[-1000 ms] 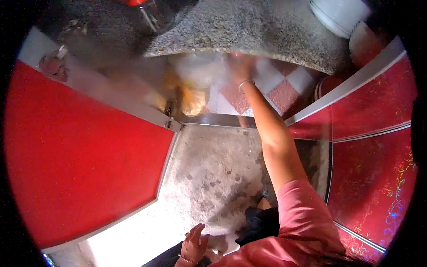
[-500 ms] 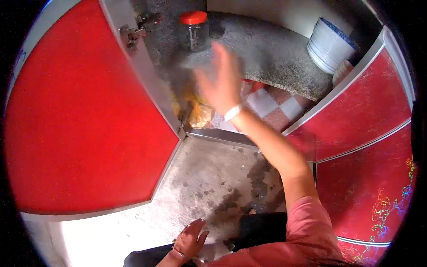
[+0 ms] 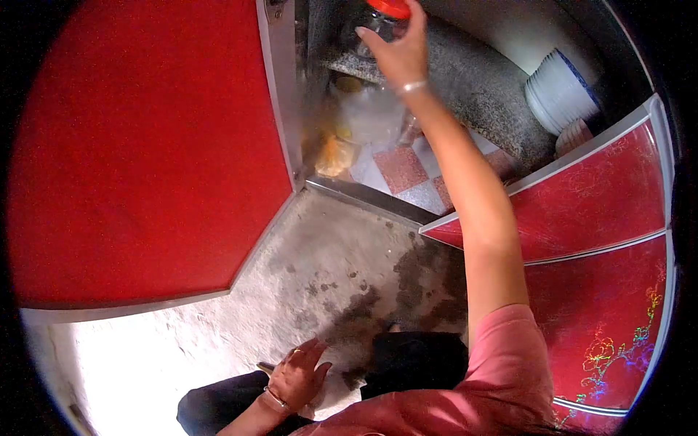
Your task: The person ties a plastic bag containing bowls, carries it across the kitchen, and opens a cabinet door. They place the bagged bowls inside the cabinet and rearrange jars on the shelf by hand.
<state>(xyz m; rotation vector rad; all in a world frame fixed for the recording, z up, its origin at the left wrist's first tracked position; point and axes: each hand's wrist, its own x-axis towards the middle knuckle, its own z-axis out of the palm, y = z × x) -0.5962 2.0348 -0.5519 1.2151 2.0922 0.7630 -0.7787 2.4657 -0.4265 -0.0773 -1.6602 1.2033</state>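
Note:
At the top of the view, my right hand [image 3: 401,58] is around a clear jar [image 3: 372,35] with a red lid [image 3: 390,8]. My thumb lies along its near side and the fingers reach round the other; part of the jar is cut off by the frame edge. The jar is at the grey stone shelf [image 3: 480,73] inside a cupboard. Low in the view, my left hand [image 3: 297,376] rests near my knee, fingers loosely stretched and holding nothing. A ring and a bracelet show on it.
A stack of white bowls [image 3: 560,91] stands at the shelf's right. A yellowish plastic bag [image 3: 336,156] sits on the checkered cupboard floor [image 3: 400,168]. A red cupboard door [image 3: 145,160] swings out at left; another red door [image 3: 589,189] is at right. The concrete floor [image 3: 320,247] has wet patches.
My right hand has moved up and forward from above the cupboard floor to the red-lidded jar and closed round it. The view has shifted. My left hand stays low by my knee.

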